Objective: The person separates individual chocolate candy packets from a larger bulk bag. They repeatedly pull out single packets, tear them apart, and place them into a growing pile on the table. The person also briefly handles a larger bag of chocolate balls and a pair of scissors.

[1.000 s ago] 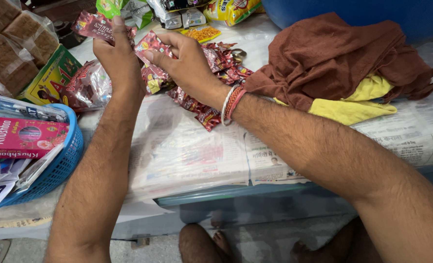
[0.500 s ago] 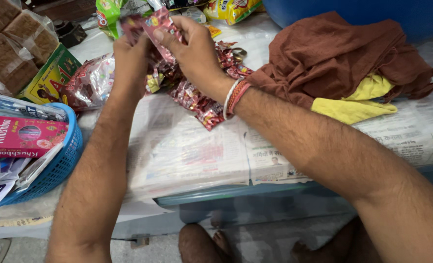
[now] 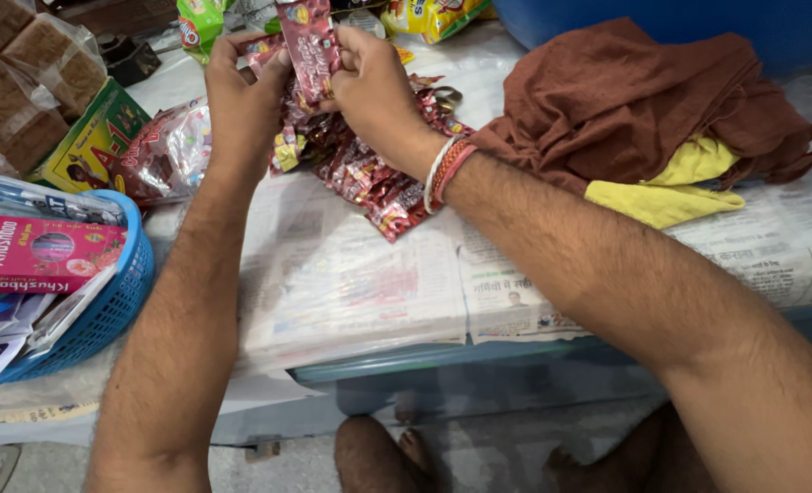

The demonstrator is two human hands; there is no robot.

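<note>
Nearest the viewer, at six o'clock, bare feet (image 3: pixel 406 452) stand on the floor below the table edge (image 3: pixel 479 351). Sheets of newspaper (image 3: pixel 360 274) cover the table. At nine o'clock sits a blue plastic basket (image 3: pixel 118 297) holding flat boxes, a pink one on top. Two forearms reach away from the viewer towards twelve o'clock.

At about one o'clock, the right hand (image 3: pixel 378 96), with white and orange bangles (image 3: pixel 444 172) at its wrist, has its fingers clamped on a strip of small red sachets (image 3: pixel 310 46), held upright just above the table. The left hand (image 3: pixel 241 100), at eleven o'clock, pinches the same strip's left edge, fingers closed on it. Both hands meet over a loose heap of red sachet strips (image 3: pixel 369 178) lying on the newspaper.

To separate a sachet cleanly, it seems best to grip close on either side of the seam and pull evenly, so the foil does not rip into a packet.

At two o'clock lies a crumpled brown cloth (image 3: pixel 625 100) over a yellow cloth (image 3: pixel 670 183). Farther off, at ten o'clock, are a green box (image 3: pixel 82 137) and wrapped brown blocks (image 3: pixel 22 73).
</note>
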